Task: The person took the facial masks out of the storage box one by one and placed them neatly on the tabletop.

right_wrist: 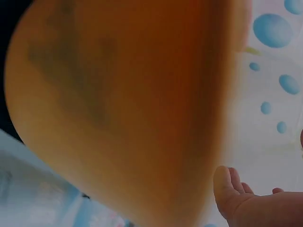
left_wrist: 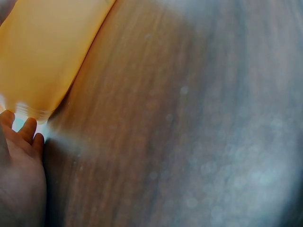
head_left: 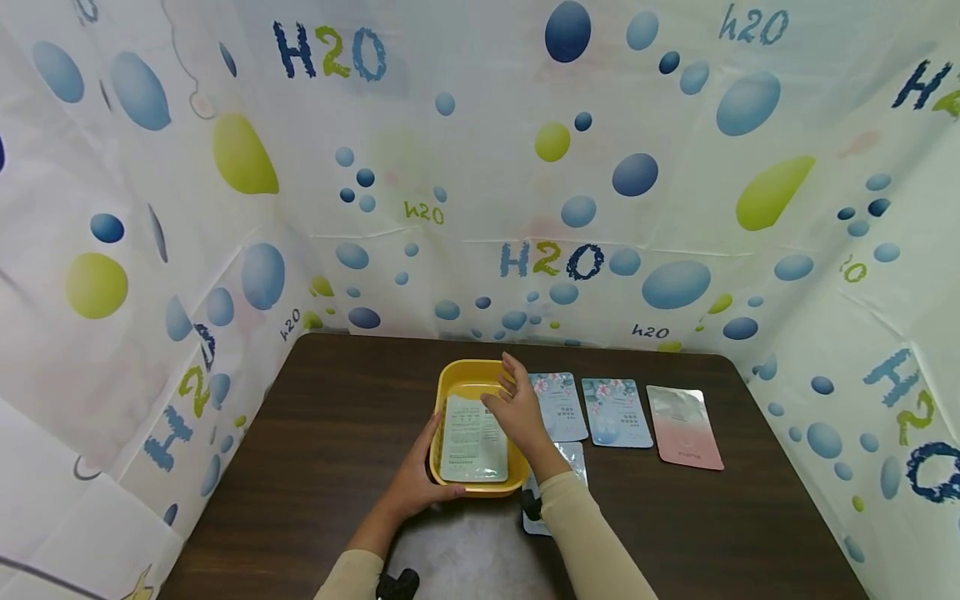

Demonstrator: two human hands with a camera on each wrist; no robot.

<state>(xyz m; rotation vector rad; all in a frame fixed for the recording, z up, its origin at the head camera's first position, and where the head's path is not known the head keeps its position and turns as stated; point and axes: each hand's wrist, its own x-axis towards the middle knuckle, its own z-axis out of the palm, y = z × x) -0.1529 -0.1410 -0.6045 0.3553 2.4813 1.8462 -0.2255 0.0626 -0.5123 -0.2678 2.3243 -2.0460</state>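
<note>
A yellow plastic tray (head_left: 517, 472) with rounded corners stands near the middle of the dark wooden table. In it lies a pale, printed flat sachet (head_left: 474, 439). My left hand (head_left: 417, 477) grips the tray at its near left corner, thumb along the near rim and fingers up the left side. The left wrist view shows the tray's smooth outer wall (left_wrist: 52, 52) beside the fingers. My right hand (head_left: 519, 408) hovers over the tray's right side, fingers loosely raised and thumb above the sachet. Nothing shows in its grasp in the right wrist view.
Right of the tray lie two blue floral sachets, one nearer (head_left: 558, 407) and one farther right (head_left: 618, 413), then a pink-and-silver sachet (head_left: 686, 427). Another sachet (head_left: 573, 458) is partly hidden under my right forearm. A patterned curtain (head_left: 480, 208) surrounds the table (head_left: 330, 433).
</note>
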